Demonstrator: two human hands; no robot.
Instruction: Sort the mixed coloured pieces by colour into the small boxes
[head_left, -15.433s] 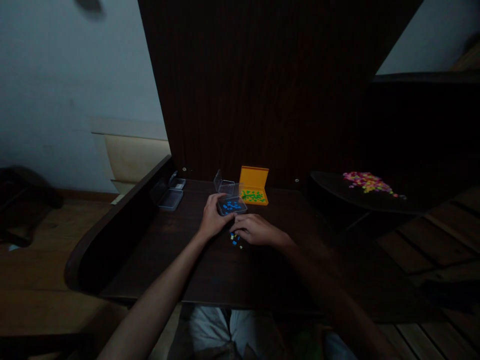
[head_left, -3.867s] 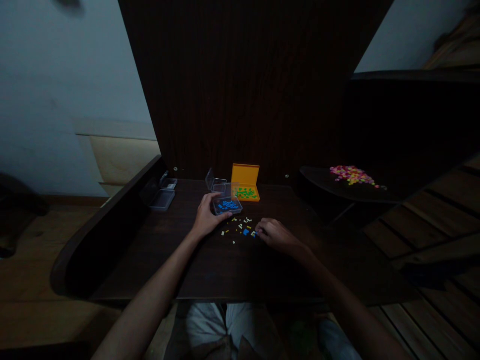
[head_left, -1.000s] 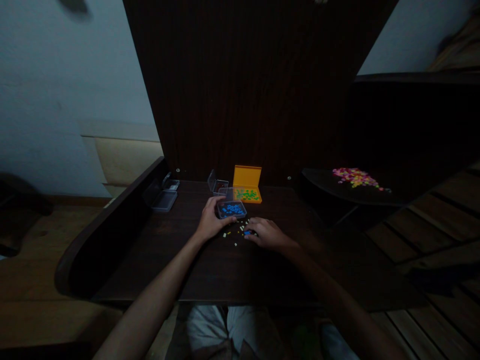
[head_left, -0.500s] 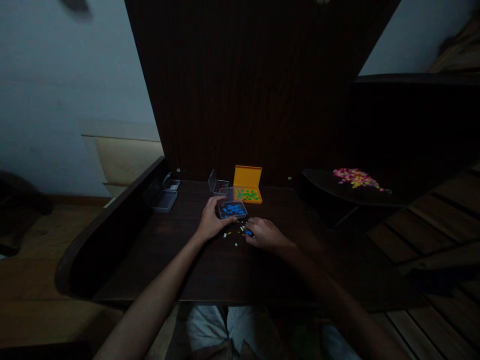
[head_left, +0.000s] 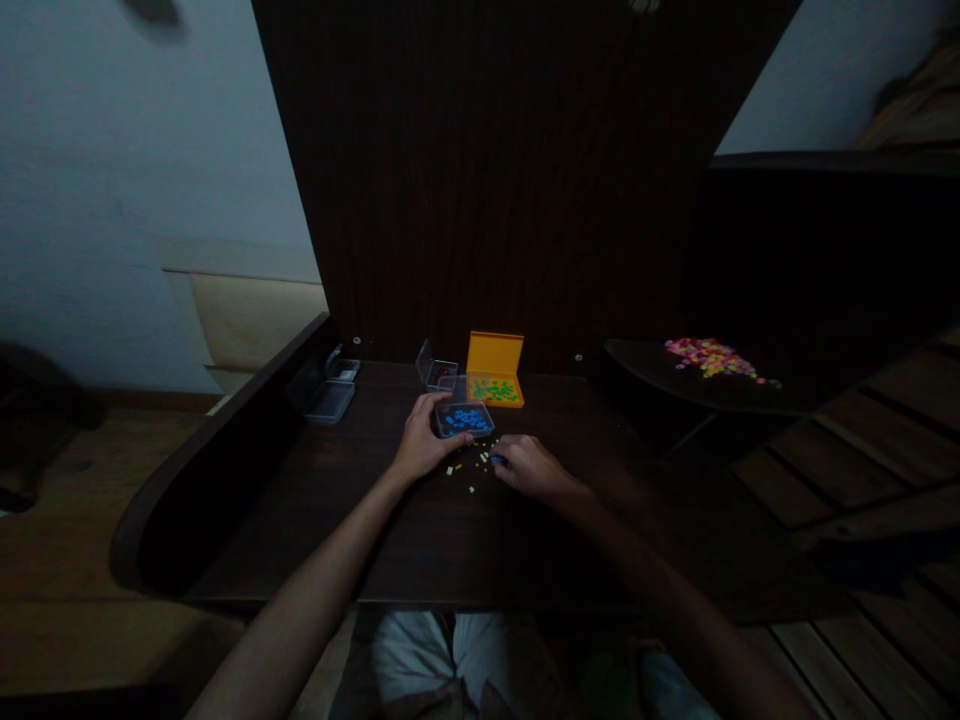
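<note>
My left hand grips the left side of a clear plastic box, thumb along its near edge and fingers round the far left corner. Inside the box lie many small blue pieces. Just to the right, my right hand is closed low over the table, with a bit of blue showing at its fingertips. Small pale and yellow pieces lie scattered on the wood between and in front of my hands.
Behind the clear box stands an open orange box with green pieces. A small clear box with dark reddish pieces is beside it. An open clear case lies at left. Pink and yellow pieces are heaped on the right-hand shelf.
My right hand has shifted slightly, its fingers curling in so that less blue shows at the tips. My left hand and the box stay in place.
</note>
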